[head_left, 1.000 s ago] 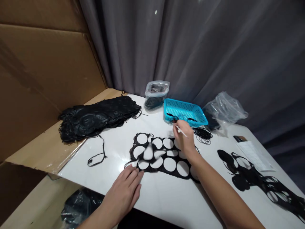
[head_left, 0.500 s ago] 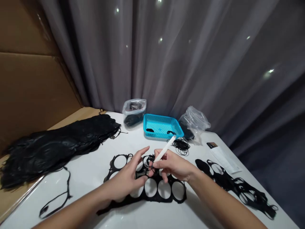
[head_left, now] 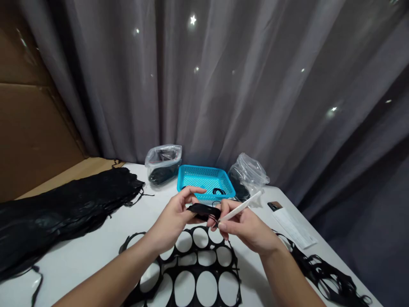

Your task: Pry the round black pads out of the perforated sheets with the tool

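My left hand (head_left: 172,221) is closed around a rounded black rubber-like piece (head_left: 203,209), raised over the table. My right hand (head_left: 247,228) pinches a slim white stick-like tool (head_left: 242,207), which slants up to the right. The tool's lower end and the right fingertips meet the right side of the black piece, where thin dark loops show. What the tool's tip does there is hidden by the fingers. Below both hands lies a black sheet (head_left: 194,268) with rows of round holes.
A blue basket (head_left: 204,168) with a black ring in it stands behind the hands, between two clear plastic bags (head_left: 163,160) (head_left: 252,172). At left lies a long black pile (head_left: 70,213). A phone (head_left: 273,206), white paper (head_left: 295,228) and black holed scraps (head_left: 315,268) lie right.
Both hands have risen off the holed sheet. The left hand now holds a rounded black piece, and the white tool is tilted flatter. The camera view has shifted, showing more of the sheet.
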